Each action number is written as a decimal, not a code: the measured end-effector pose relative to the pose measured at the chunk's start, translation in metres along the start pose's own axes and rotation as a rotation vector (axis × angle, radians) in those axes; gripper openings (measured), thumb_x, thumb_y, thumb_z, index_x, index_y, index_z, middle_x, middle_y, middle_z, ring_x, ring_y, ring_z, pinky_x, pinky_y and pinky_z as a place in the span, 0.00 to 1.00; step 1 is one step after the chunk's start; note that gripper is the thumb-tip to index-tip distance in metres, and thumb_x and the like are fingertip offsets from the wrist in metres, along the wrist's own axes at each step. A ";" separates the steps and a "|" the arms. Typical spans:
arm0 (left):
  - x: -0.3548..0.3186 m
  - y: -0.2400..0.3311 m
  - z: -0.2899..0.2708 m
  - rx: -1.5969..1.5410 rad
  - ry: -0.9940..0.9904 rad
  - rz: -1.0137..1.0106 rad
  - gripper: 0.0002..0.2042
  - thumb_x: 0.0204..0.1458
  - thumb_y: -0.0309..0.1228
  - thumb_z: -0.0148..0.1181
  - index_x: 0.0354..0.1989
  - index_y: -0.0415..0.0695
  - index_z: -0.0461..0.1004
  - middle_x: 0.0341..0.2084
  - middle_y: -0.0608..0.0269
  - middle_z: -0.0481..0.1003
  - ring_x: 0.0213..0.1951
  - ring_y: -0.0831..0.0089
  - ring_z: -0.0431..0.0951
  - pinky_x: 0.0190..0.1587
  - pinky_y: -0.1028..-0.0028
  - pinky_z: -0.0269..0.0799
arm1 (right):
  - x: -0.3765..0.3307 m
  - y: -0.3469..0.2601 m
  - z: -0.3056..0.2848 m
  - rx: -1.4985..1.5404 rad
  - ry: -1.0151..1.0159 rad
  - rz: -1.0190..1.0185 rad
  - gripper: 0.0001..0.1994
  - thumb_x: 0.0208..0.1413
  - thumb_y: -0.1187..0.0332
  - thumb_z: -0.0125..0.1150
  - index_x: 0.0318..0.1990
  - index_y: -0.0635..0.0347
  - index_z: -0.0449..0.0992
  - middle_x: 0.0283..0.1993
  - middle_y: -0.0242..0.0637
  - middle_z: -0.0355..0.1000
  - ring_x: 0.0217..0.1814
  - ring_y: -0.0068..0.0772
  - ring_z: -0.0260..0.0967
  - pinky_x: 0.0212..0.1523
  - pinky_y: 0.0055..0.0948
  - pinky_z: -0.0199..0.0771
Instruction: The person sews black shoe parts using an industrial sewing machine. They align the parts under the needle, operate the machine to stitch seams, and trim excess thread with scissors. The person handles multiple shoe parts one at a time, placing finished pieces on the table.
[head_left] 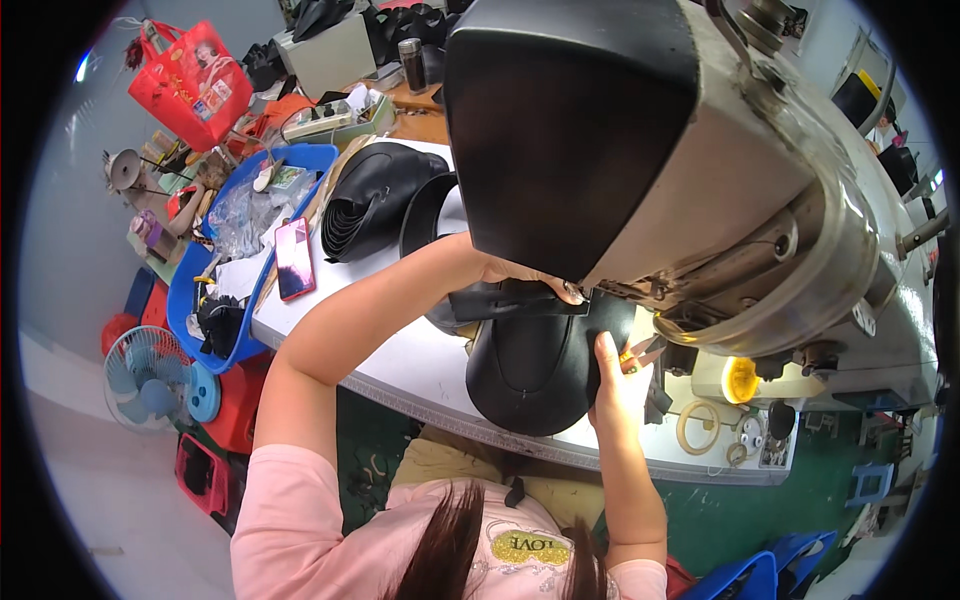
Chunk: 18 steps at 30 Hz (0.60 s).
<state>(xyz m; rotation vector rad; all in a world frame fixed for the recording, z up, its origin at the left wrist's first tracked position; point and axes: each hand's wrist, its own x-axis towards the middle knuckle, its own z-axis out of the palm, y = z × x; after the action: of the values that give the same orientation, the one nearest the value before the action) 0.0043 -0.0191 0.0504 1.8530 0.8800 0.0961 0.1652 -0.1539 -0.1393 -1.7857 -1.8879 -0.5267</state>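
Note:
A rounded black leather piece (520,385) with a curved seam line lies over the front edge of the sewing table, below the sewing machine head (640,150). My left hand (545,280) reaches across from the left and grips a folded black strip at the piece's far end; the machine head hides part of its fingers. At the right edge of the piece, my right hand (610,375) pinches it, thumb on top and fingers partly hidden beneath. Small pointed snips (645,356) stick out beside that hand, seemingly tucked in its fingers.
Stacked black leather pieces (375,195) and a red phone (294,260) lie left on the white table (385,365). A blue tray (190,300) of odds and ends adjoins it. Rings and bobbins (750,430) sit right. A fan (150,375) stands lower left.

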 end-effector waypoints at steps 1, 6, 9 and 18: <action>0.000 -0.001 0.000 -0.007 -0.001 0.006 0.18 0.33 0.27 0.65 0.36 0.40 0.72 0.32 0.61 0.73 0.37 0.74 0.70 0.42 0.79 0.63 | 0.003 -0.002 -0.002 -0.042 0.042 -0.020 0.27 0.44 0.66 0.62 0.47 0.65 0.53 0.37 0.35 0.61 0.37 0.20 0.60 0.42 0.21 0.62; 0.003 -0.013 0.000 -0.036 -0.010 0.023 0.17 0.33 0.26 0.65 0.36 0.40 0.72 0.32 0.61 0.73 0.37 0.74 0.70 0.42 0.79 0.63 | 0.005 -0.003 -0.008 -0.055 0.013 -0.025 0.24 0.45 0.67 0.61 0.45 0.65 0.56 0.36 0.35 0.62 0.38 0.19 0.60 0.42 0.20 0.62; 0.009 -0.016 0.000 -0.065 -0.028 0.033 0.17 0.33 0.26 0.65 0.36 0.40 0.72 0.32 0.61 0.73 0.37 0.74 0.70 0.42 0.79 0.63 | 0.006 -0.002 -0.005 0.038 0.076 -0.015 0.19 0.46 0.68 0.60 0.42 0.64 0.60 0.35 0.35 0.63 0.36 0.19 0.60 0.41 0.20 0.63; 0.040 -0.016 -0.004 -0.142 -0.070 0.046 0.17 0.34 0.26 0.65 0.36 0.40 0.72 0.32 0.61 0.73 0.37 0.74 0.70 0.43 0.79 0.63 | 0.026 0.014 -0.107 1.171 -0.043 0.648 0.06 0.47 0.72 0.53 0.31 0.66 0.70 0.19 0.35 0.68 0.13 0.19 0.60 0.14 0.17 0.59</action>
<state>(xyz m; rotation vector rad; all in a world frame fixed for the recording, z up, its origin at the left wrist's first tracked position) 0.0237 0.0117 0.0265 1.7338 0.7626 0.1186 0.1870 -0.1942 -0.0383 -1.3786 -1.0596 0.7213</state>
